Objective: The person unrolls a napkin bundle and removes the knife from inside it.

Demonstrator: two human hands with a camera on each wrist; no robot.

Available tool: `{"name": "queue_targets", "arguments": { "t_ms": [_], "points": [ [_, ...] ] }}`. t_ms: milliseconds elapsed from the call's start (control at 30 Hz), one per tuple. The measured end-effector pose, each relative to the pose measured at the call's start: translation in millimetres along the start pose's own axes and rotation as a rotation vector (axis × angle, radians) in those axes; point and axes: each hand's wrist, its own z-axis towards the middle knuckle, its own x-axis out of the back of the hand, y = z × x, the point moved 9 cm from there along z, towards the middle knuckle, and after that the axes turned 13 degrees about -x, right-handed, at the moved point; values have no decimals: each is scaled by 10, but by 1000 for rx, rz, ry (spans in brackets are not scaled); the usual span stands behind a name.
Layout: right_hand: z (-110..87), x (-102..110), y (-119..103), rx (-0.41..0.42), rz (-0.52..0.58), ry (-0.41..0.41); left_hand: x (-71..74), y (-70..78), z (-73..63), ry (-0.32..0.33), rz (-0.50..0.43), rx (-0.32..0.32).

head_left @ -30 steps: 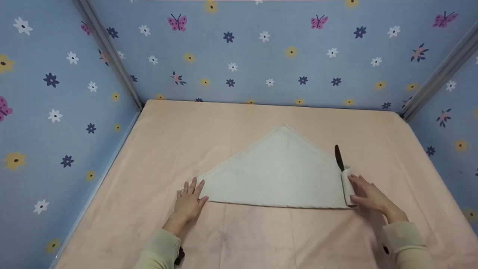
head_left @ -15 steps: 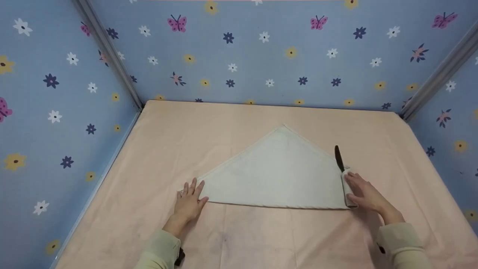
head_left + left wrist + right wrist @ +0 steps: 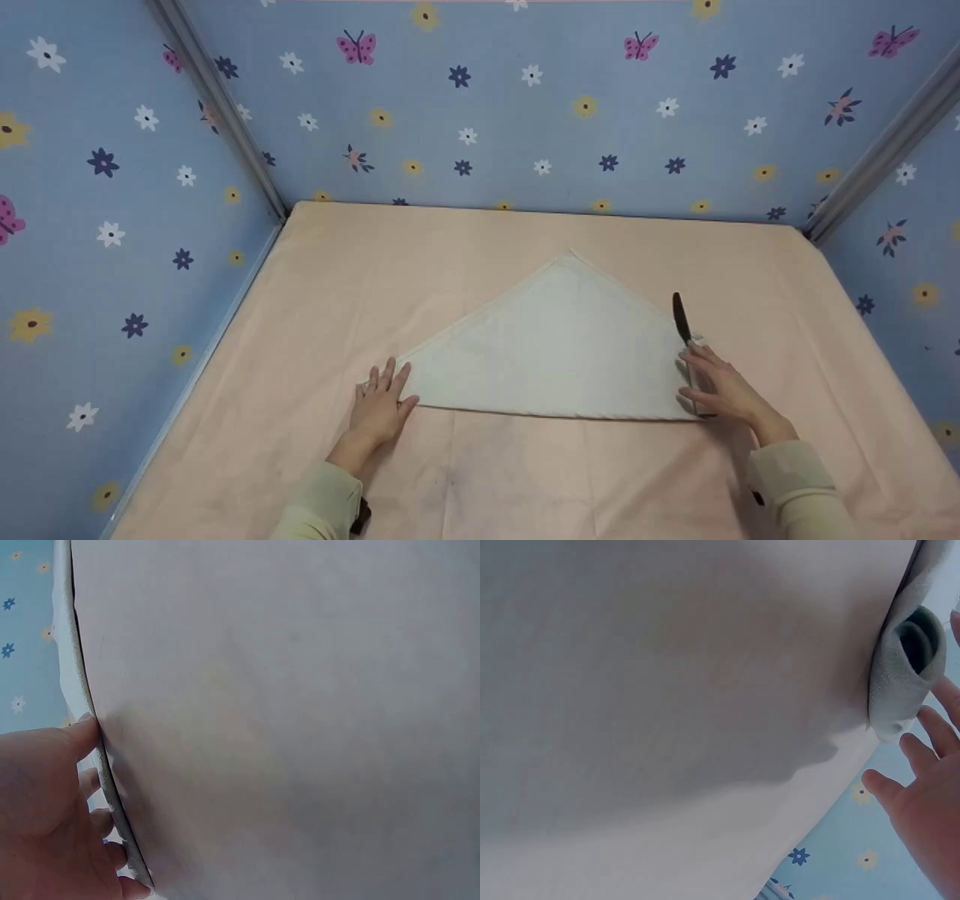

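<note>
A white cloth napkin [image 3: 547, 345] lies folded to a point at the back, with a straight front edge. Its right end is wound into a roll [image 3: 904, 679], and the dark blade of a knife [image 3: 680, 319] sticks out of the roll's far end. My left hand [image 3: 377, 409] rests flat on the napkin's left corner, fingers spread; in the left wrist view they lie along the cloth edge [image 3: 112, 791]. Over the roll reaches my right hand [image 3: 727, 390], fingers extended and slightly bent, covering most of it from the head view. The knife's lower part is hidden.
A pale peach cloth [image 3: 510, 480] with faint creases covers the table. Blue panels [image 3: 495, 97] with flowers and butterflies stand at the back and both sides, joined by grey metal posts [image 3: 225, 112].
My right hand has slid leftward over the roll, its fingertips and thumb now past the roll's left side. The left hand, the napkin and the knife look unmoved.
</note>
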Motion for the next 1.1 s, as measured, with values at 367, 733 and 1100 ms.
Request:
{"name": "queue_targets", "arguments": {
  "t_ms": [367,733,1100],
  "points": [
    [37,-70,73,-36,-42,-27,-13,-3,-2,-8,13,11],
    [30,-47,104,-29,-78,-29,-26,-24,12,-25,9,21],
    [4,-34,174,-42,-108,-27,13,21,-10,-3,15,-11]
  ]
}}
